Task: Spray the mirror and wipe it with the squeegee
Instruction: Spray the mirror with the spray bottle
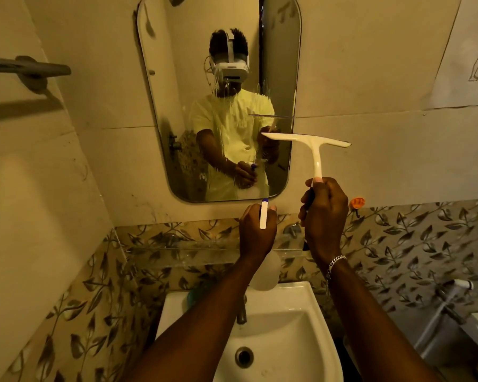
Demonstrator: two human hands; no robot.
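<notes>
Head view: T-shaped white plastic squeegee (313, 146), wet streaked rounded mirror (177, 106)

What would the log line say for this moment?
left hand: holds spray bottle | right hand: holds squeegee off glass | mirror: wet streaks | wipe: not begun

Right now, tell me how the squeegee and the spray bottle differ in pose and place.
The squeegee is raised in the right hand, blade level beside the mirror; the spray bottle sits lower in the left hand, below the mirror, above the sink. The squeegee shows whole; the spray bottle is mostly hidden. Both are white.
</notes>
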